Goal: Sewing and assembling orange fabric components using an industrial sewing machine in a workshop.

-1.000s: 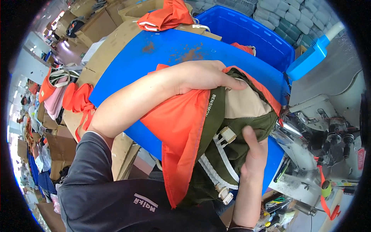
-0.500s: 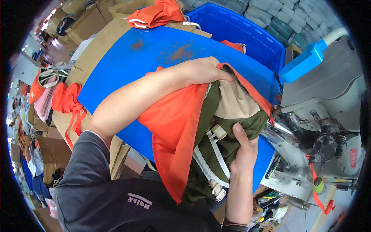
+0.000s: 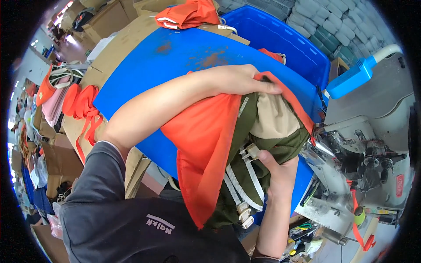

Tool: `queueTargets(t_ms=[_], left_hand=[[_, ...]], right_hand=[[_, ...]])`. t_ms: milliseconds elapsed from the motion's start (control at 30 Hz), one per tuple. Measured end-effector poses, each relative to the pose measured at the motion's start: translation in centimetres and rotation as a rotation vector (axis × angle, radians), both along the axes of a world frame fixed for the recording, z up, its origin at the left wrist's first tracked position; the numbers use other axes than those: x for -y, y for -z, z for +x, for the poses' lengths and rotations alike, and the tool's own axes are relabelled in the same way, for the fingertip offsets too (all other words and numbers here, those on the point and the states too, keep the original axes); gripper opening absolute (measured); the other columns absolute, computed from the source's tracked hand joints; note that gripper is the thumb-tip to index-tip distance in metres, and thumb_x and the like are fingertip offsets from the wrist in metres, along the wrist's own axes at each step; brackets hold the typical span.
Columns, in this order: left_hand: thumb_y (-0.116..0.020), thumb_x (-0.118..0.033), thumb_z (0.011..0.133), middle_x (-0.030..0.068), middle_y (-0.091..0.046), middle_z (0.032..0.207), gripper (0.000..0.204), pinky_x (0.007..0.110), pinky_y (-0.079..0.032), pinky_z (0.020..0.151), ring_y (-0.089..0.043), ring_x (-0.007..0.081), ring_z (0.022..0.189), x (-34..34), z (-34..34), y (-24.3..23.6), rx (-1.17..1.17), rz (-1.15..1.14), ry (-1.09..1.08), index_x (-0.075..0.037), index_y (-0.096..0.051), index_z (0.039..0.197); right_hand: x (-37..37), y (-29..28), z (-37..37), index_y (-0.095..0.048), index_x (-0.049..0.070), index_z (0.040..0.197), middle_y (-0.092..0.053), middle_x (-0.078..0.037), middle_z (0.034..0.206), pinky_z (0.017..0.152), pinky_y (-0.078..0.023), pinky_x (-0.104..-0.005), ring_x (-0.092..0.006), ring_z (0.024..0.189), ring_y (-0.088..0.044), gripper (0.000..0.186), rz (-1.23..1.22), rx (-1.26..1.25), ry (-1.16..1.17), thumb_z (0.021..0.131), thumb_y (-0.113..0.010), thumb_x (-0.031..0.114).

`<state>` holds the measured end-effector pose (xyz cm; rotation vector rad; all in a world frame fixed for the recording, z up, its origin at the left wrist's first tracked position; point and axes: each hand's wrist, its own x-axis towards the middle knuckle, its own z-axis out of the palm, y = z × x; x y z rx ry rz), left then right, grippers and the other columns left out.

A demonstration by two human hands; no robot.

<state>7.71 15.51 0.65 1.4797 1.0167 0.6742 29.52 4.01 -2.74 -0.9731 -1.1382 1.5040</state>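
Observation:
An orange and olive-green fabric bag (image 3: 199, 144) hangs over the table's near edge, with a beige inner panel (image 3: 272, 116) showing. My left hand (image 3: 252, 81) reaches across from the left and is closed on the bag's upper edge, thumb over the fabric and other fingers hidden. Lower right, my right hand (image 3: 280, 171) grips the olive cloth, its thumb lying at a pale buckle (image 3: 251, 151) and its fingers behind the fabric. White-edged straps (image 3: 245, 179) run down to a second pale buckle (image 3: 245, 215).
Under the bag is a blue tabletop (image 3: 144, 70) with brownish smears. A sewing machine (image 3: 368, 149) stands close on the right, below a light-blue box (image 3: 351, 79). Behind are a blue bin (image 3: 272, 30) and an orange cloth piece (image 3: 188, 15). Orange strapping (image 3: 81, 103) lies left.
The view has shifted slightly, moving the surroundings a little to the right. My right thumb has come down from the olive cloth onto the buckle. My left hand keeps its hold on the edge.

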Motion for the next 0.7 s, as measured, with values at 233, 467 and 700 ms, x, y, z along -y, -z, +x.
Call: queueTargets(t_ms=[233, 467, 700], left_hand=[[-0.083, -0.024, 0.074, 0.0140, -0.065, 0.101, 0.055, 0.032, -0.047, 0.084, -0.062, 0.0204, 0.096, 4.9, -0.4, -2.2, -0.554, 0.435, 0.028, 0.003, -0.056, 0.114], [-0.078, -0.012, 0.078, 0.0043, -0.068, 0.098, 0.035, 0.029, -0.046, 0.080, -0.060, 0.0120, 0.088, 2.1, -1.2, -0.4, -0.226, 0.123, 0.067, 0.003, -0.062, 0.105], [-0.072, -0.001, 0.079, 0.0032, -0.068, 0.100, 0.032, 0.024, -0.047, 0.083, -0.061, 0.0093, 0.091, 1.9, -2.4, -0.7, -0.037, -0.030, 0.142, 0.002, -0.063, 0.109]], right_hand=[[-0.4, 0.0, 0.2, -0.061, -0.003, 0.120, -0.067, -0.006, 0.114, 0.091, -0.046, -0.0280, -0.0132, 0.101, -0.061, 0.037, 0.000, 0.001, -0.062, 0.085, -0.072, 0.002], [-0.4, 1.6, 1.1, -0.046, -0.002, 0.136, -0.058, -0.011, 0.129, 0.102, -0.040, -0.0334, -0.0193, 0.115, -0.056, 0.060, -0.133, -0.212, -0.090, 0.081, -0.071, 0.002], [0.0, 1.9, 1.6, -0.040, -0.003, 0.140, -0.055, -0.013, 0.132, 0.104, -0.040, -0.0359, -0.0239, 0.118, -0.055, 0.071, -0.236, -0.296, -0.042, 0.079, -0.074, 0.008]])
